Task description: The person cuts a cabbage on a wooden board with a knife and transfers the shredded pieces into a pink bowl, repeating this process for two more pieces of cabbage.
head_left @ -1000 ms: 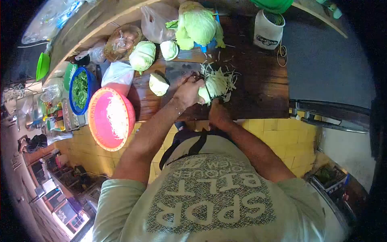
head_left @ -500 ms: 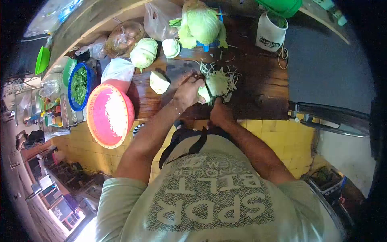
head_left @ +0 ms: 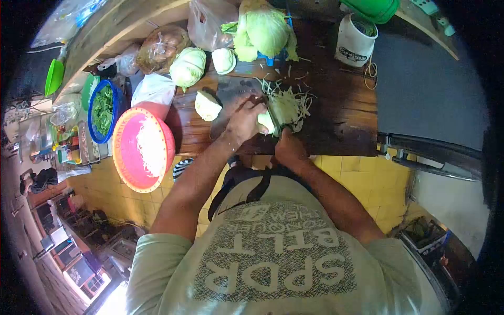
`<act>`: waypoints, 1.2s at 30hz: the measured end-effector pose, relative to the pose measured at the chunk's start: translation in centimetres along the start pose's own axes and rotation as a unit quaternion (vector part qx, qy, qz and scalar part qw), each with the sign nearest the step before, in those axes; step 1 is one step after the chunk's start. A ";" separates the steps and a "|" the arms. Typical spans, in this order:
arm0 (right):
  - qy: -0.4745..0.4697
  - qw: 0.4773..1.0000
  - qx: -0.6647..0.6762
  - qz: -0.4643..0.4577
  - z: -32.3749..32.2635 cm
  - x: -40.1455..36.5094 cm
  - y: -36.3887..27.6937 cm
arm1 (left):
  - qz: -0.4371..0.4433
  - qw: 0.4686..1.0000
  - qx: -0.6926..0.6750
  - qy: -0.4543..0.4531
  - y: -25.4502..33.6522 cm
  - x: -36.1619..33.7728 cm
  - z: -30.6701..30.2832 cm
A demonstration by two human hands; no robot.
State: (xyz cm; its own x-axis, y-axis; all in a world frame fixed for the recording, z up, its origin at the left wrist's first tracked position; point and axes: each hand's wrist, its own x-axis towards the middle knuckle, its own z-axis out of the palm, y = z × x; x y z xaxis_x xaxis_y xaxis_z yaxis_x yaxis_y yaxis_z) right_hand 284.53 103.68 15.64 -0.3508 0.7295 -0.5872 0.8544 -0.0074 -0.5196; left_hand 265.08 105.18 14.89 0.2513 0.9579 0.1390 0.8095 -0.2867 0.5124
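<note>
At the middle of the wooden table, my left hand (head_left: 245, 121) is closed round a pale piece of cabbage (head_left: 266, 122). My right hand (head_left: 290, 149) is wrapped round the handle of a knife (head_left: 273, 116), whose blade stands against the right side of that piece. Shredded cabbage (head_left: 289, 106) lies in a loose heap just right of the blade. A cut cabbage chunk (head_left: 207, 105) rests left of my left hand. Farther back are a cabbage head (head_left: 188, 67), a smaller piece (head_left: 223, 61) and a large leafy cabbage (head_left: 262, 34).
A pink basket (head_left: 120, 152) holding white shreds stands at the left, beside a blue basket (head_left: 93, 126) of chopped greens. Plastic bags (head_left: 211, 23) line the back. At the back right is a white container (head_left: 353, 44) with a cord, near a green basket (head_left: 375, 9).
The knife blade has shifted slightly and shows more clearly beside the cabbage piece. Both hands keep their grip in nearly the same place. The view has moved a little.
</note>
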 end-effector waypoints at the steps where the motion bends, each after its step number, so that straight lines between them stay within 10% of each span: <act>1: 0.020 1.000 0.008 -0.018 -0.1 -1.2 -0.4 | -0.002 1.000 -0.003 -0.004 -0.2 -0.4 0.4; 36: 0.013 1.000 0.002 -0.006 1.8 0.3 -0.9 | -0.067 0.995 -0.062 -0.041 -1.5 -1.0 1.1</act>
State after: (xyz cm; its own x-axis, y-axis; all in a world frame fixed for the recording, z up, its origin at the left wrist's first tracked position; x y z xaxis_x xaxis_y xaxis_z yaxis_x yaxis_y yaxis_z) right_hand 282.96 102.66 14.83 -0.3514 0.7474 -0.5639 0.8486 -0.0002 -0.5291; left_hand 264.15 104.61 13.02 0.1920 0.9814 -0.0055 0.7683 -0.1468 0.6230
